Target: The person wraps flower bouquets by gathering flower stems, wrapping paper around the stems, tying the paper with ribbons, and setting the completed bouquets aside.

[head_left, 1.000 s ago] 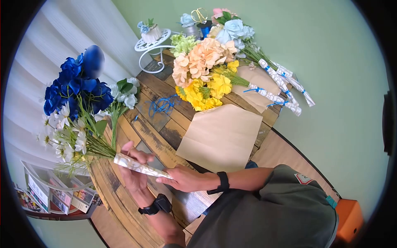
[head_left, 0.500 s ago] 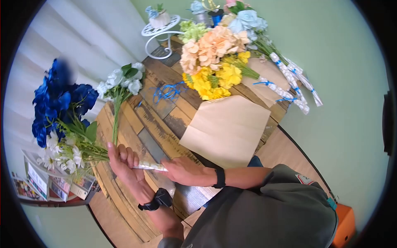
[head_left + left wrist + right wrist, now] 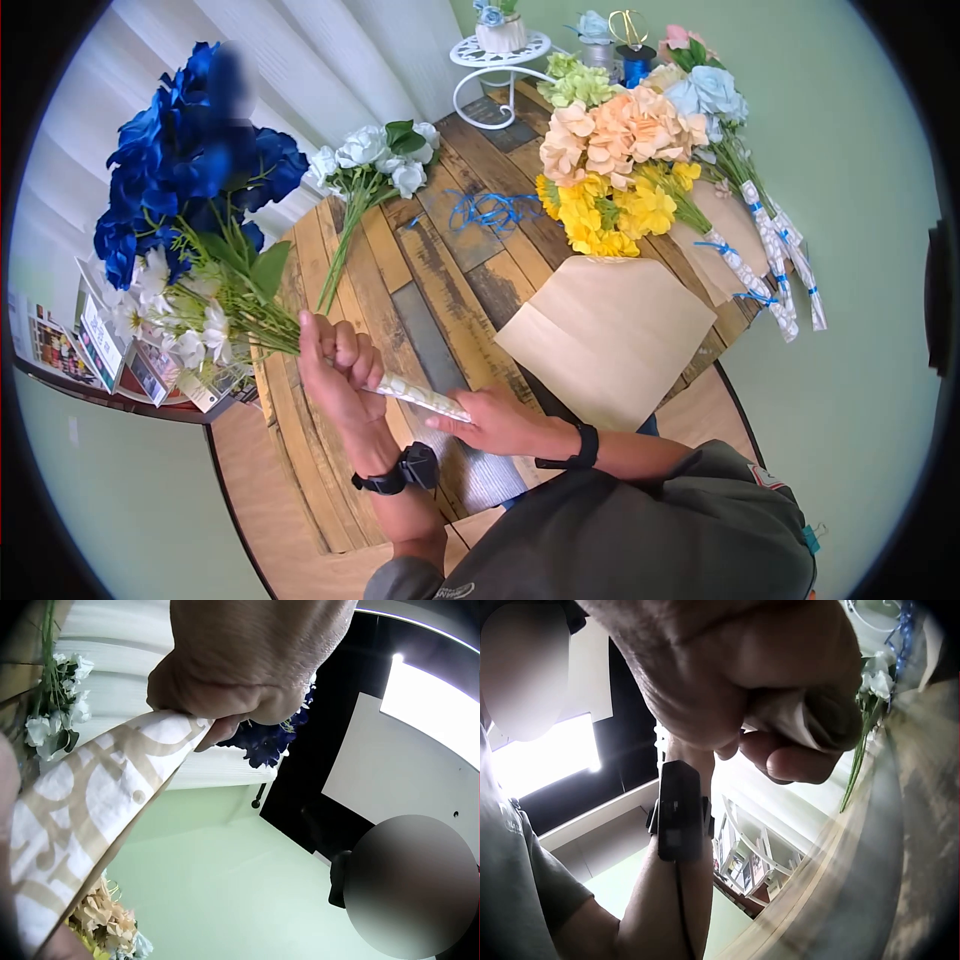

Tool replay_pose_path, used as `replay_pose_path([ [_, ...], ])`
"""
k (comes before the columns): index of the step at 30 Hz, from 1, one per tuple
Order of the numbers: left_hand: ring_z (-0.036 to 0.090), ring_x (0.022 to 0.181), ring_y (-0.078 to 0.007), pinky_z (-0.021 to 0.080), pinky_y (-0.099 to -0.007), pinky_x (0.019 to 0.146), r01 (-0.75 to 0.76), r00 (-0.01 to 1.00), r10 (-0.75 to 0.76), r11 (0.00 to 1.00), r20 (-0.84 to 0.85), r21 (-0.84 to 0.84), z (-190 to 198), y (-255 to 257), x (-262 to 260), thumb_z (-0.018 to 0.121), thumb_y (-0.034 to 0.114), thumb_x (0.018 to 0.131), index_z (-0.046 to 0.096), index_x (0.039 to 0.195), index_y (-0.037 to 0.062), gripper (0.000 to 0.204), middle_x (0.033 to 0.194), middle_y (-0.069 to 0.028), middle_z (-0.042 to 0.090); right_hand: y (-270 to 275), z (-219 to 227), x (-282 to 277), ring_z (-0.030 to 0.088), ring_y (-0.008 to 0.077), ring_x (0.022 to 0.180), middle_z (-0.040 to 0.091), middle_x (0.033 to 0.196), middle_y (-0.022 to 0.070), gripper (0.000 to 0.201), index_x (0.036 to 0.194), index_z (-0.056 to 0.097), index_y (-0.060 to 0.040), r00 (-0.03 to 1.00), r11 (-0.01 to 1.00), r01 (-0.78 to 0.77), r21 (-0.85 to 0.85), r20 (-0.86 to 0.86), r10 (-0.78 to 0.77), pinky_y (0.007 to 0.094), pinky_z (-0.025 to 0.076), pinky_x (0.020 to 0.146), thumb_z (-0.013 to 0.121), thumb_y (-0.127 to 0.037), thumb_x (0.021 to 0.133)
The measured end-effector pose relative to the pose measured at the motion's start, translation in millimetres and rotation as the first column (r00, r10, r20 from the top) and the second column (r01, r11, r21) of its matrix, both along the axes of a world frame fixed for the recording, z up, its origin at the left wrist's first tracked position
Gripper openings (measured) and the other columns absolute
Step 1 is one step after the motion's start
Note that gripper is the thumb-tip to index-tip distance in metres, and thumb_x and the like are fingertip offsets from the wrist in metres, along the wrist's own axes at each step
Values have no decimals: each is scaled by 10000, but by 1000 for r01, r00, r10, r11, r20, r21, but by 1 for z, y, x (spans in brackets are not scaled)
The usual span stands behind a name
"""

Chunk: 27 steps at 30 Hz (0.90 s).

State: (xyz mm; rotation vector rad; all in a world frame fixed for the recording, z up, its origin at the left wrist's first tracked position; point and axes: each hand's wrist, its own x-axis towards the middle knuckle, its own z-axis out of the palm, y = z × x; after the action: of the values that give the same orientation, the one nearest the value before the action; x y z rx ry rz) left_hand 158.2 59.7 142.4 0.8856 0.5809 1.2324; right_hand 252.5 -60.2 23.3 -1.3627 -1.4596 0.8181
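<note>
In the head view my left hand [image 3: 345,375] grips a bouquet's wrapped handle just below its bare stems. The bouquet has blue flowers [image 3: 180,190] above white daisy-like flowers [image 3: 215,335], leaning to the left. White-and-tan patterned paper [image 3: 112,802] covers the handle, rolled tight. My right hand [image 3: 500,420] holds the lower end of that handle between thumb and fingers. The right wrist view shows the roll's paper end [image 3: 810,724] inside the curled right hand [image 3: 772,667]. Both hands are over the near side of the wooden table [image 3: 440,330].
A kraft paper sheet [image 3: 610,335] lies right of the hands. Behind it are peach flowers [image 3: 620,135], yellow flowers [image 3: 610,215] and several wrapped handles [image 3: 740,270]. White roses [image 3: 370,150], tangled blue ribbon [image 3: 490,212] and a white stand [image 3: 500,48] are farther back.
My left hand's loosened fingers have closed round the wrapped handle near the stems. The right hand keeps its hold at the lower end. The head view has swung left.
</note>
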Motion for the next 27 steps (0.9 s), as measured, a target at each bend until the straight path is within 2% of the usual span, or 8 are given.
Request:
replay_pose_path([
  [6, 169, 364, -36, 169, -216, 283, 9, 1000, -8, 1000, 20, -25, 1, 4, -3, 434, 334, 1061, 315, 694, 182, 415, 523, 66, 231, -6, 1, 3, 616, 416, 585, 572, 582, 205, 558, 838, 607, 1, 999, 995, -39, -91, 11, 41, 481, 464, 548, 531, -535, 974],
  [9, 168, 365, -38, 164, -219, 284, -15, 999, 16, 999, 29, -42, 3, 3, -4, 437, 333, 1061, 324, 700, 179, 408, 523, 64, 235, -12, -3, -2, 608, 403, 570, 569, 584, 195, 564, 872, 614, 4, 995, 995, -61, -76, -84, 54, 464, 459, 544, 530, -545, 973],
  [13, 169, 369, -41, 176, -217, 280, 109, 986, -109, 994, 129, 5, -5, 11, -13, 404, 312, 1075, 320, 717, 159, 398, 543, 59, 237, -14, -6, 2, 579, 345, 525, 546, 577, 168, 558, 936, 615, 7, 975, 992, -118, -41, -194, 108, 425, 439, 522, 540, -545, 972],
  [16, 162, 365, -35, 156, -217, 279, 85, 989, -83, 996, 123, -13, -3, 11, -13, 432, 317, 1063, 312, 697, 173, 411, 529, 66, 225, -16, -1, 4, 562, 305, 508, 531, 570, 157, 538, 969, 612, 12, 954, 989, -143, -34, -272, 128, 403, 428, 509, 558, -523, 973],
  [18, 162, 364, -37, 154, -217, 276, 64, 990, -62, 998, 128, -9, -2, 10, -10, 444, 312, 1060, 320, 699, 172, 406, 530, 66, 223, -16, -3, 2, 554, 301, 503, 531, 570, 160, 534, 963, 614, 17, 942, 991, -137, 6, -310, 132, 400, 422, 505, 566, -515, 972],
  [19, 164, 364, -37, 159, -216, 270, -18, 997, 20, 999, 81, -28, 0, 7, -7, 460, 309, 1055, 327, 702, 173, 401, 529, 63, 225, -17, -4, -1, 554, 301, 503, 531, 570, 160, 534, 963, 614, 17, 943, 994, -109, -6, -318, 101, 400, 422, 505, 566, -515, 972],
  [23, 162, 359, -38, 182, -216, 256, 6, 997, -6, 1000, 76, 3, -5, 12, -11, 457, 307, 1057, 325, 708, 160, 401, 532, 53, 234, -15, -2, 2, 499, 315, 475, 489, 542, 169, 554, 820, 585, 29, 943, 991, -126, 47, -303, 135, 425, 392, 492, 555, -500, 983],
  [27, 160, 358, -37, 181, -217, 255, 83, 991, -87, 996, 97, 42, -9, 15, -12, 455, 307, 1059, 330, 709, 158, 401, 533, 51, 234, -12, -10, -3, 486, 318, 472, 485, 544, 182, 570, 796, 584, 36, 948, 991, -126, 36, -290, 131, 431, 391, 491, 544, -499, 988],
])
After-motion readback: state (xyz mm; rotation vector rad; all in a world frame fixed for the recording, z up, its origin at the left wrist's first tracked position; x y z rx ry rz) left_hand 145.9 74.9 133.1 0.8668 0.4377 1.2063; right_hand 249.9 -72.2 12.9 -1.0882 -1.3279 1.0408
